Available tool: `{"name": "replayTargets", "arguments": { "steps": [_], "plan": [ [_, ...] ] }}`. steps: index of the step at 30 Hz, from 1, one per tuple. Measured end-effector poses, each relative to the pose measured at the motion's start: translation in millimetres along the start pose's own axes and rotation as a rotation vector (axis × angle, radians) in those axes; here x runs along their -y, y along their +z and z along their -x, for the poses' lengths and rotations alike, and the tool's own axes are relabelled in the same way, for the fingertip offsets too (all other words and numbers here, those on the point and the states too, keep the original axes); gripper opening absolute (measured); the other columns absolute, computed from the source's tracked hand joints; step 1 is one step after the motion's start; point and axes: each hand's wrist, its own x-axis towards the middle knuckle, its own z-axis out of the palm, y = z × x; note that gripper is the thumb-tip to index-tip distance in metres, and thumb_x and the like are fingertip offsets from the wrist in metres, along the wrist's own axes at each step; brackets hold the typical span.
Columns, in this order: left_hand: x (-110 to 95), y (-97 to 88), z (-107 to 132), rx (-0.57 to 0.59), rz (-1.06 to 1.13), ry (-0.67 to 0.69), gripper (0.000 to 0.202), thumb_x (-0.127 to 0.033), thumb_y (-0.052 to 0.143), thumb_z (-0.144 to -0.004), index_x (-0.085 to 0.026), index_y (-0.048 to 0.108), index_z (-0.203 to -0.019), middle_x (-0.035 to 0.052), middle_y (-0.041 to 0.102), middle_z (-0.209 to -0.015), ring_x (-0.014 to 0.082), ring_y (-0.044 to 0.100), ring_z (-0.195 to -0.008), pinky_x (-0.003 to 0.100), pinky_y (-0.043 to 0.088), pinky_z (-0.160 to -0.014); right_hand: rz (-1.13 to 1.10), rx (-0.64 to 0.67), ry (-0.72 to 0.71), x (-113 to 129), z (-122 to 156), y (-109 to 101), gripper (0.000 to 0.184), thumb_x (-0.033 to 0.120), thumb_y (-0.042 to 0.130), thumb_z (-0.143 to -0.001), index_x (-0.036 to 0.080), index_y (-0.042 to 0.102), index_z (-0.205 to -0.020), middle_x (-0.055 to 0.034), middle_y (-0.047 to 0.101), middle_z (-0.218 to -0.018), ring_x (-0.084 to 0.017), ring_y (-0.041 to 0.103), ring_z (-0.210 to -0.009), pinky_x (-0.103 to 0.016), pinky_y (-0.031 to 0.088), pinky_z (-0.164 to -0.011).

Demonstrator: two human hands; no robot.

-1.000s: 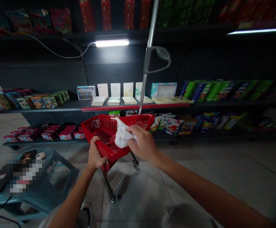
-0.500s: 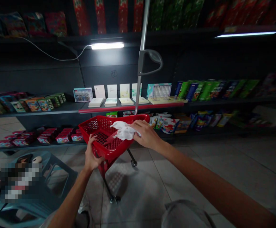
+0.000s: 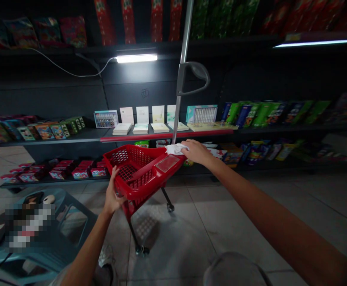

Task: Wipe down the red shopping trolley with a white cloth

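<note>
Shop shelves [image 3: 72, 136], teal stool [image 3: 85, 216], red basket [image 3: 137, 188], left fingers [image 3: 112, 180] clamped on rim, right fingers [image 3: 187, 146] pressing white cloth [image 3: 175, 149]

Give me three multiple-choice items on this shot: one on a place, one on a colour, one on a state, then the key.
1. Where is the cloth?
A) On the floor
B) On the basket's far rim, under the right hand
C) On the shelf

2. What colour is the basket?
A) Green
B) Blue
C) Red

3. What is the left hand doing?
A) Gripping the basket's rim
B) Holding the cloth
C) Hanging free

Answers:
1. B, the cloth lies on the rim beneath the right hand's fingers.
2. C, its rim and mesh sides show red.
3. A, its fingers wrap the basket's near side.
</note>
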Motion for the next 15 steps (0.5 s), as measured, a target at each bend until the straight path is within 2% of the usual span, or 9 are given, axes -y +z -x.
{"name": "replayTargets", "arguments": {
  "steps": [3, 5, 7, 9, 11, 12, 13, 15],
  "plan": [
    [-14, -1.9, 1, -0.064, -0.024, 0.079, 0.108, -0.081, 0.058, -0.079, -0.019, 0.027, -0.162, 0.0223, 0.027, -0.167, 0.0412, 0.024, -0.155, 0.063, 0.023, -0.125, 0.045, 0.002, -0.005, 13, 7, -5, 0.028, 0.026, 0.046, -0.097, 0.018, 0.071, -0.107, -0.0127, 0.07, -0.113, -0.025, 0.061, -0.109, -0.032, 0.044, -0.091],
    [-36, -2.4, 3, -0.146, -0.103, 0.219, 0.094, -0.071, 0.056, -0.086, -0.023, 0.029, -0.162, 0.0186, 0.03, -0.166, 0.0417, 0.027, -0.154, 0.067, 0.022, -0.124, 0.069, -0.014, 0.028, 24, 12, -8, 0.029, 0.027, 0.045, -0.097, 0.018, 0.071, -0.107, -0.013, 0.07, -0.112, -0.026, 0.062, -0.108, -0.033, 0.045, -0.089],
    [-70, -1.8, 4, -0.246, -0.218, 0.401, 0.077, -0.052, 0.06, -0.087, -0.032, 0.038, -0.158, 0.0111, 0.04, -0.161, 0.0407, 0.034, -0.151, 0.073, 0.016, -0.123, 0.084, -0.011, 0.073, 35, 17, -11, 0.03, 0.027, 0.045, -0.097, 0.018, 0.072, -0.108, -0.0135, 0.07, -0.112, -0.027, 0.064, -0.105, -0.034, 0.046, -0.085],
    [-113, 0.4, 4, -0.333, -0.28, 0.52, 0.065, -0.035, 0.057, -0.087, -0.038, 0.046, -0.151, 0.0055, 0.052, -0.151, 0.037, 0.045, -0.145, 0.074, 0.018, -0.122, 0.089, 0.008, 0.101, 46, 22, -14, 0.031, 0.028, 0.044, -0.097, 0.018, 0.071, -0.107, -0.0142, 0.07, -0.112, -0.027, 0.065, -0.101, -0.035, 0.047, -0.083],
    [-156, 4.5, 0, -0.284, -0.301, 0.528, 0.058, -0.022, 0.052, -0.086, -0.036, 0.056, -0.142, 0.0042, 0.064, -0.135, 0.032, 0.056, -0.133, 0.07, 0.027, -0.121, 0.08, -0.003, 0.123, 55, 29, -14, 0.031, 0.031, 0.044, -0.097, 0.018, 0.071, -0.108, -0.0149, 0.07, -0.112, -0.028, 0.065, -0.101, -0.035, 0.047, -0.082],
    [-175, 7.3, -4, -0.18, -0.313, 0.514, 0.057, -0.02, 0.051, -0.085, -0.031, 0.057, -0.141, 0.005, 0.067, -0.129, 0.0301, 0.06, -0.128, 0.065, 0.034, -0.12, 0.068, -0.028, 0.136, 59, 32, -13, 0.031, 0.032, 0.044, -0.097, 0.018, 0.07, -0.108, -0.0153, 0.07, -0.113, -0.028, 0.064, -0.102, -0.035, 0.047, -0.082],
    [-191, 10.4, -9, -0.067, -0.339, 0.473, 0.055, -0.019, 0.053, -0.085, -0.027, 0.058, -0.139, 0.0063, 0.069, -0.125, 0.0288, 0.061, -0.124, 0.06, 0.04, -0.117, 0.044, -0.065, 0.145, 60, 36, -11, 0.031, 0.032, 0.045, -0.097, 0.018, 0.07, -0.108, -0.0154, 0.07, -0.113, -0.028, 0.064, -0.104, -0.035, 0.047, -0.083],
    [-209, 17.1, -20, 0.039, -0.466, 0.303, 0.047, -0.021, 0.057, -0.086, -0.022, 0.06, -0.134, 0.0089, 0.07, -0.123, 0.0282, 0.062, -0.119, 0.05, 0.05, -0.106, -0.085, -0.131, 0.15, 58, 42, -4, 0.028, 0.032, 0.047, -0.094, 0.018, 0.069, -0.104, -0.0139, 0.07, -0.11, -0.028, 0.063, -0.104, -0.034, 0.047, -0.083]
  ]
}}
